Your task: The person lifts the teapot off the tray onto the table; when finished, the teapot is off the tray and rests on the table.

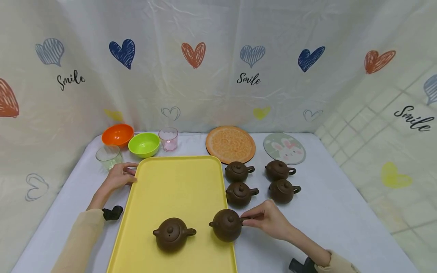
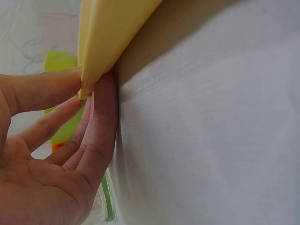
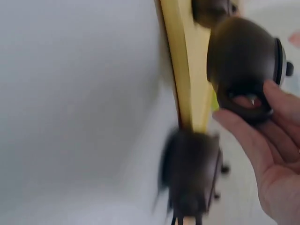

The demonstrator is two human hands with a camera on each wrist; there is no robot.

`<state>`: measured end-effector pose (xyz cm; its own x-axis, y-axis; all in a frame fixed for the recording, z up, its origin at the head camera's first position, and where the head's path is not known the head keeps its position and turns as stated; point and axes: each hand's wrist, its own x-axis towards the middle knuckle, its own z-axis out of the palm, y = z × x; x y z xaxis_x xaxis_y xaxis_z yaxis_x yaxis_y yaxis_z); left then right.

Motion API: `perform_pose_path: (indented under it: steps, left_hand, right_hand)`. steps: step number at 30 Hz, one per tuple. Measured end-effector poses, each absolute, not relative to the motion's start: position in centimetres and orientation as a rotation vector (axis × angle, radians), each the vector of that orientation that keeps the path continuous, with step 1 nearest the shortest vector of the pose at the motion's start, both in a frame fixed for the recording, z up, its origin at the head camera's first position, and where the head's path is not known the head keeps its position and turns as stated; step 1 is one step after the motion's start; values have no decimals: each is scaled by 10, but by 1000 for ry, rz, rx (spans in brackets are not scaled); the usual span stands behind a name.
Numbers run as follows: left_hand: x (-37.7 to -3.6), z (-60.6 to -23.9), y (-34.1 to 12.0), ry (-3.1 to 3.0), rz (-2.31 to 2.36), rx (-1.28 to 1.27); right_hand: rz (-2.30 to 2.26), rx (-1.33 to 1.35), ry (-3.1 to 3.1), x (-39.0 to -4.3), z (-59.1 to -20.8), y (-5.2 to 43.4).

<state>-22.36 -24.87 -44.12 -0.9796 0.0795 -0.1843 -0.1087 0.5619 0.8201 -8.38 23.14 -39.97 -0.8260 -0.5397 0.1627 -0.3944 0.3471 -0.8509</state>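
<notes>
A yellow tray [image 1: 184, 189] lies on the white cloth, with a brown teapot [image 1: 172, 234] standing on it near the front. My left hand [image 1: 119, 177] pinches the tray's left rim, thumb on one side and fingers on the other, as the left wrist view shows. With my right hand [image 1: 269, 220] I hold a second brown teapot [image 1: 227, 225] by its handle. That pot is over the tray's right edge, spout to the left, and looks lifted in the right wrist view [image 3: 243, 54]. Several more brown teapots [image 1: 239, 194] stand right of the tray, two of them close against its edge.
Behind the tray's left corner are an orange bowl [image 1: 117, 135], a green bowl [image 1: 144, 145], a pink glass [image 1: 168, 139] and a greenish glass [image 1: 108, 156]. A round tan mat [image 1: 230, 144] and a rabbit-print mat [image 1: 284, 148] lie at the back right.
</notes>
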Motion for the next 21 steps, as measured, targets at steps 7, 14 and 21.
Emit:
perform_pose_path:
  steps: [7, 14, 21]
  left_hand:
    - [-223, -441, -248, 2603, 1380, -11]
    - [-223, -439, -247, 2610, 1348, -24]
    - [-223, -438, -247, 2622, 1333, -21]
  right_hand:
    - [-1439, -878, 2480, -88, -394, 286]
    - [-1450, -856, 2474, -87, -401, 333]
    - [-1424, -810, 2522, -87, -408, 363]
